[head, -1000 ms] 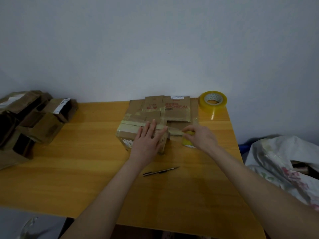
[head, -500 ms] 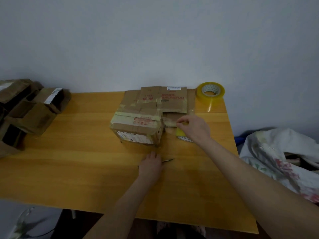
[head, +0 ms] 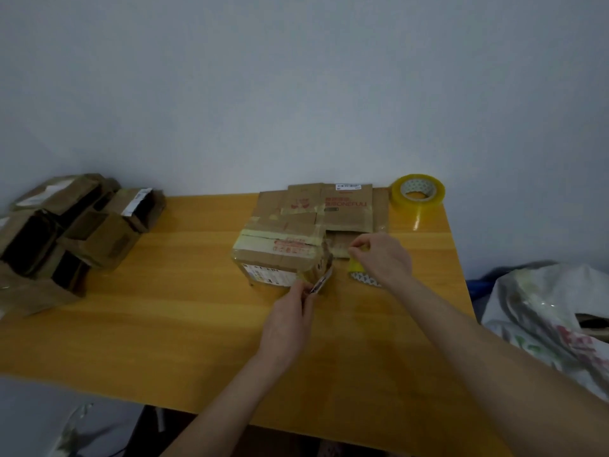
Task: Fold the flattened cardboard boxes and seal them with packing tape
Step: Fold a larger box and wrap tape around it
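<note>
The folded cardboard box (head: 280, 258) sits about the middle of the counter (head: 184, 324), pale tape banding its top, a printed label on its near face. The person's left hand (head: 290, 321) has come in from 6 o'clock to the box's near right corner. Its grip is closed, thumb and fingertips pinching a thin object (head: 318, 282) that slants up against that corner; it is too blurred for me to name. The right hand (head: 382, 258) is just beside the box at 3 o'clock, fingers curled down, its grip clamped on a small yellow roll (head: 356, 268) that rests on the counter under the palm. Thumb and forefinger meet at the roll's top edge. Behind the box, toward 12 o'clock, flattened cardboard boxes (head: 342, 209) lie overlapped against the wall, one with red lettering. A larger tape roll (head: 418, 192) stands at about 1 o'clock in the counter's far corner, well apart from both hands. At 9 o'clock a pile of open boxes (head: 66, 232) crowds the counter's left end. Off the counter at 3 o'clock slumps a white plastic bag (head: 543, 308).
</note>
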